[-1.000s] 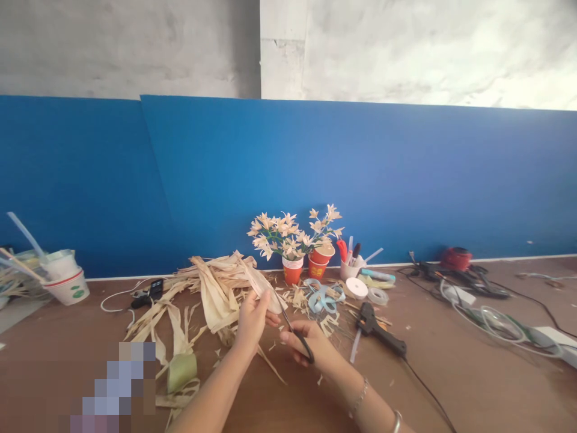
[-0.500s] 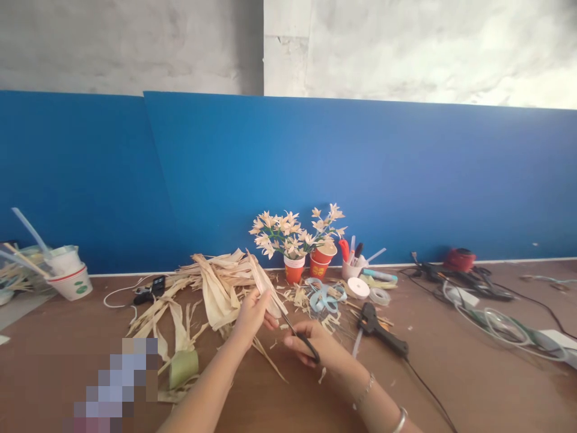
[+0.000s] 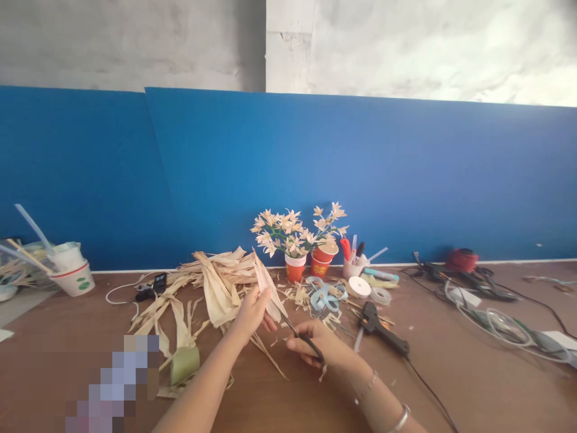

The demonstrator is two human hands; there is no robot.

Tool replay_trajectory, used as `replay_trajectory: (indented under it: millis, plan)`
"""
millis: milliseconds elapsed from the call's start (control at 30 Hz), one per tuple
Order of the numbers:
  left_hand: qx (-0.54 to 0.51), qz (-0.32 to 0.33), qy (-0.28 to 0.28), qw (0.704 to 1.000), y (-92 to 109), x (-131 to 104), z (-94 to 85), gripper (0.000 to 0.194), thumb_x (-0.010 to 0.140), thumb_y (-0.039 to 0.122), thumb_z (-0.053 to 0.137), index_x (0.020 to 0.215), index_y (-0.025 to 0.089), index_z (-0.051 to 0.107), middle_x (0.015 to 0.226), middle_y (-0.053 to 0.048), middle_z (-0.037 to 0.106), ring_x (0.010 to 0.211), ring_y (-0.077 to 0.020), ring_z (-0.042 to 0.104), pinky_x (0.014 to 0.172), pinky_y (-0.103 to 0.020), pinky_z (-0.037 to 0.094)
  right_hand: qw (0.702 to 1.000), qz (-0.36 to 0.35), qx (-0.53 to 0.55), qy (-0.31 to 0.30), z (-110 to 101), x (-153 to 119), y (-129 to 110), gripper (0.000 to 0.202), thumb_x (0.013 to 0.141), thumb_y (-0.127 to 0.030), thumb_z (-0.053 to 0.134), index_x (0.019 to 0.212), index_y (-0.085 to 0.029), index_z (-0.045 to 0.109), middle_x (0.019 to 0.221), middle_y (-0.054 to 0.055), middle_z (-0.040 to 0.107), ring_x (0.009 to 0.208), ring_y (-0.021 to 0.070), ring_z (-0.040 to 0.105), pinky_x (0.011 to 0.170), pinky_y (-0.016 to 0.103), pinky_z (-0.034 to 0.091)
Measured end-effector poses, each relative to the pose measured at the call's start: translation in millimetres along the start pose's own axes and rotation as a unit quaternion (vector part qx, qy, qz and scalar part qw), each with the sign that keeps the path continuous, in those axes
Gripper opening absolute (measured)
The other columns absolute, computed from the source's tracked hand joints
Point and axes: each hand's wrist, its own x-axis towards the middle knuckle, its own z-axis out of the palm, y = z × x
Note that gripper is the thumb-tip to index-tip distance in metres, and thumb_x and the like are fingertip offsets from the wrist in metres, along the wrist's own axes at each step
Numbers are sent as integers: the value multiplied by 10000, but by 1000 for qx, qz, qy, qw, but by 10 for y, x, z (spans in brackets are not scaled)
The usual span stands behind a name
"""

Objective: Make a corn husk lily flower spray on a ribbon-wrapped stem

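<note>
Between the thumb and fingers of my left hand point(image 3: 253, 313) is a pale dried corn husk point(image 3: 265, 275), its pointed tip upward. My right hand point(image 3: 313, 344) is closed round the dark handles of a pair of scissors point(image 3: 308, 343). The blades point up and left to the lower right edge of the husk; whether they are parted is too small to tell. Behind my left hand lies a heap of dried husks point(image 3: 216, 288), with thin strips spilling toward me. A green roll point(image 3: 184, 365) rests near my left forearm.
Husk flowers point(image 3: 288, 231) stand in red paper cups point(image 3: 295, 270) near the blue partition point(image 3: 360, 168). Blue ribbon point(image 3: 325, 297) and scraps lie before them. A hot glue gun point(image 3: 383, 331) with its cord is right of my hand. Cables point(image 3: 500, 325) spread at right; a white cup point(image 3: 74, 279) stands left.
The husk has turned slightly in my left hand, showing a broader face. My right hand and the scissors sit a little further right in view; the whole view has shifted slightly.
</note>
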Motion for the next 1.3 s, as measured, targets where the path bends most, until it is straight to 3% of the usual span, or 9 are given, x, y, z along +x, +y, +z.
replay_trajectory:
  millis: [367, 600, 833, 1300]
  plan:
    - [56, 7, -12, 998, 29, -10, -15, 303, 784, 509, 507, 826, 212, 467, 399, 43, 569, 283, -164, 551, 270, -181, 334, 1000, 5, -2, -22, -27, -5, 16, 414, 667, -555, 682, 685, -151, 596, 396, -75, 453, 321, 42, 343, 323, 166, 208]
    - [69, 23, -3, 997, 40, -15, -23, 306, 786, 517, 503, 800, 213, 465, 397, 44, 563, 274, -159, 541, 264, -178, 321, 999, 30, -19, -28, -29, -28, 6, 418, 685, -556, 662, 768, -147, 623, 449, -51, 535, 336, 50, 409, 329, 149, 293]
    - [130, 61, 57, 988, 40, -7, -51, 292, 804, 507, 484, 740, 223, 476, 242, 113, 344, 179, -125, 386, 255, -180, 242, 999, 26, -33, -29, -19, -18, 8, 399, 690, -534, 667, 766, -144, 625, 457, -54, 532, 340, 45, 423, 326, 135, 309]
    - [140, 25, 57, 988, -47, 63, -54, 262, 853, 472, 419, 810, 216, 451, 285, 136, 282, 208, -78, 283, 258, -156, 131, 997, 45, -66, -8, 17, 44, 70, 369, 668, -493, 691, 752, -137, 643, 432, -60, 518, 325, 42, 403, 309, 133, 301]
